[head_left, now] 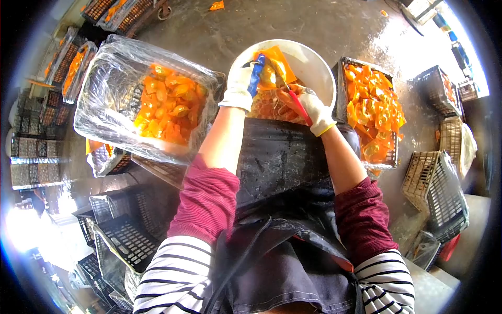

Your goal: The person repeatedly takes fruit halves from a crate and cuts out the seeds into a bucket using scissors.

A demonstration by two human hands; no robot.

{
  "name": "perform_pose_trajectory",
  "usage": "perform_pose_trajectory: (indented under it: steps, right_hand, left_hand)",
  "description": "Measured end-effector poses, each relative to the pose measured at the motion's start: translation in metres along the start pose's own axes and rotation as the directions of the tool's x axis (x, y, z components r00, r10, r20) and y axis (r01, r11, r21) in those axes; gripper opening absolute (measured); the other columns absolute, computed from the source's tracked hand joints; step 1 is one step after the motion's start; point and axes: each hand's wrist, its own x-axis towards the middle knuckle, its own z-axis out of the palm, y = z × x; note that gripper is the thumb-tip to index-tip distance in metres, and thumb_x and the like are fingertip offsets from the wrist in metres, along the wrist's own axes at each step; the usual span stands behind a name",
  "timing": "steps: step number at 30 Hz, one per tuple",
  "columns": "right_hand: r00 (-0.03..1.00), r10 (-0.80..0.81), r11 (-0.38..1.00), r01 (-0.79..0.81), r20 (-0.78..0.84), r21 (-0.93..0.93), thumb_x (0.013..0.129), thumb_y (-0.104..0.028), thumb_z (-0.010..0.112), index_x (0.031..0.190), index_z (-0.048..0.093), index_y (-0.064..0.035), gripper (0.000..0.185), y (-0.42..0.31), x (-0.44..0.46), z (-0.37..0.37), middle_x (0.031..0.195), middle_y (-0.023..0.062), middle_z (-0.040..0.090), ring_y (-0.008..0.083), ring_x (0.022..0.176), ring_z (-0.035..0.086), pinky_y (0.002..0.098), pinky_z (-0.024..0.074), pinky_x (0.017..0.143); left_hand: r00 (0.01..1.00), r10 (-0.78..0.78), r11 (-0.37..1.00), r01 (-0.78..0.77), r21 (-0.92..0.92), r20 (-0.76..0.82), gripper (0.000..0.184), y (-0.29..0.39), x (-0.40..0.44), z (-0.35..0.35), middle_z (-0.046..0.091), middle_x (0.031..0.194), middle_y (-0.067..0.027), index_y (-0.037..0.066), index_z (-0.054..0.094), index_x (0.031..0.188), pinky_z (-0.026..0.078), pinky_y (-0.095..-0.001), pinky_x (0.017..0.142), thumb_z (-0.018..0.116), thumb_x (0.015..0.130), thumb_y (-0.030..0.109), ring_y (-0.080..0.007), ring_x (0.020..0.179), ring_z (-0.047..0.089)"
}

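Over a white bucket (pixel 327 70), my gloved left hand (pixel 239 88) is closed on an orange packet (pixel 280 60), with something blue along its fingers. My gloved right hand (pixel 312 107) grips a red-handled tool (pixel 300 106), whose dark metal end touches the packet; it looks like scissors or a knife. Pale and orange-brown contents (pixel 269 106) lie in the bucket below. To the left, orange packets (pixel 172 102) fill part of a plastic-lined crate (pixel 107 89). A second crate to the right is heaped with more orange packets (pixel 372 107).
Stacked black crates (pixel 130 238) stand at the lower left, and other crates (pixel 444 193) at the right. More crates with orange packets (pixel 76 73) line the upper left. An orange scrap (pixel 217 6) lies on the wet floor (pixel 193 31). A dark apron (pixel 282 157) covers the lap.
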Motion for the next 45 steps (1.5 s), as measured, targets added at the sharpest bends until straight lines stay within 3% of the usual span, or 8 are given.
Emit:
perform_pose_trajectory:
  steps: [14, 17, 22, 25, 28, 32, 35, 45]
  right_hand:
    - [0.992, 0.129, 0.973, -0.129, 0.012, 0.194, 0.088, -0.024, 0.065, 0.108, 0.063, -0.0024, 0.03, -0.02, -0.015, 0.0, 0.085, 0.0099, 0.066, 0.0176, 0.072, 0.063, 0.0278, 0.0513, 0.057]
    - [0.982, -0.125, 0.979, 0.1, -0.139, -0.18, 0.086, -0.023, 0.068, 0.104, 0.064, -0.0008, 0.029, -0.004, -0.005, -0.006, 0.085, 0.0072, 0.067, 0.0154, 0.075, 0.06, 0.0258, 0.0479, 0.065]
    - [0.988, -0.071, 0.959, 0.031, -0.136, -0.281, 0.086, -0.022, 0.068, 0.104, 0.064, -0.0002, 0.029, -0.021, -0.014, 0.002, 0.088, 0.0047, 0.066, 0.0131, 0.078, 0.056, 0.0261, 0.0452, 0.071]
    - [0.986, -0.114, 0.954, 0.076, -0.118, -0.289, 0.085, -0.022, 0.068, 0.106, 0.064, -0.0008, 0.03, -0.018, -0.012, 0.004, 0.089, 0.004, 0.065, 0.0125, 0.079, 0.055, 0.0266, 0.0453, 0.072]
    - [0.984, -0.154, 0.952, 0.123, -0.093, -0.279, 0.084, -0.026, 0.067, 0.106, 0.064, -0.0062, 0.03, -0.009, -0.01, 0.0, 0.086, 0.0071, 0.066, 0.0162, 0.075, 0.061, 0.0294, 0.0481, 0.067]
    - [0.951, -0.282, 0.912, 0.223, -0.13, -0.344, 0.087, -0.015, 0.065, 0.108, 0.063, -0.0001, 0.026, -0.005, -0.009, 0.0, 0.091, 0.0043, 0.064, 0.0113, 0.081, 0.054, 0.0249, 0.0443, 0.075]
    - [0.995, -0.027, 0.865, 0.073, -0.1, 0.497, 0.084, -0.01, 0.062, 0.113, 0.059, -0.0034, 0.03, 0.004, -0.006, -0.005, 0.086, 0.0069, 0.064, 0.016, 0.069, 0.062, 0.0273, 0.0506, 0.058]
    - [0.883, -0.356, 0.828, 0.45, -0.307, 0.336, 0.093, -0.033, 0.049, 0.113, 0.055, -0.0079, 0.033, -0.029, -0.026, -0.037, 0.101, 0.0165, 0.064, 0.0184, 0.072, 0.058, 0.029, 0.0436, 0.057]
  left_hand:
    - [0.99, -0.102, 0.964, 0.122, -0.235, 0.097, 0.039, 0.001, -0.007, 0.005, 0.062, 0.102, -0.0079, 0.009, 0.054, 0.122, 0.055, -0.0307, 0.061, 0.065, 0.087, 0.023, -0.0195, 0.086, 0.062]
    - [0.968, -0.1, 0.955, 0.158, -0.252, 0.229, 0.046, -0.002, -0.011, 0.006, 0.061, 0.101, -0.007, 0.011, 0.052, 0.124, 0.055, -0.0309, 0.063, 0.07, 0.084, 0.024, -0.02, 0.087, 0.062]
    - [0.998, 0.049, 0.827, -0.06, 0.56, 0.035, 0.037, -0.012, 0.004, 0.002, 0.064, 0.105, -0.0119, 0.001, 0.059, 0.117, 0.051, -0.0278, 0.077, 0.064, 0.082, 0.015, -0.0184, 0.093, 0.062]
    - [0.919, 0.39, 0.687, -0.328, 0.649, 0.051, 0.039, -0.041, 0.028, -0.008, 0.065, 0.104, -0.0125, 0.001, 0.059, 0.116, 0.051, -0.0281, 0.079, 0.065, 0.08, 0.014, -0.0174, 0.092, 0.062]
    - [0.994, 0.077, 0.828, -0.021, 0.561, -0.077, 0.039, -0.037, 0.031, -0.009, 0.066, 0.105, -0.0122, 0.001, 0.059, 0.117, 0.049, -0.0278, 0.083, 0.065, 0.079, 0.011, -0.0176, 0.094, 0.062]
    - [0.961, 0.276, 0.874, -0.26, 0.411, 0.023, 0.038, -0.029, 0.017, -0.008, 0.065, 0.106, -0.0113, 0.001, 0.059, 0.118, 0.049, -0.0275, 0.083, 0.064, 0.08, 0.007, -0.0169, 0.097, 0.061]
    - [0.976, 0.142, 0.989, -0.145, 0.006, 0.164, 0.033, 0.0, 0.003, -0.021, 0.065, 0.106, -0.0089, 0.002, 0.059, 0.117, 0.05, -0.0269, 0.08, 0.061, 0.085, 0.004, -0.0145, 0.096, 0.061]
    - [0.848, 0.14, 0.963, 0.005, 0.271, -0.511, 0.016, -0.004, -0.022, -0.226, 0.057, 0.069, 0.0025, 0.01, 0.067, 0.09, 0.039, -0.0247, 0.05, 0.06, 0.086, 0.024, -0.0087, 0.056, 0.05]
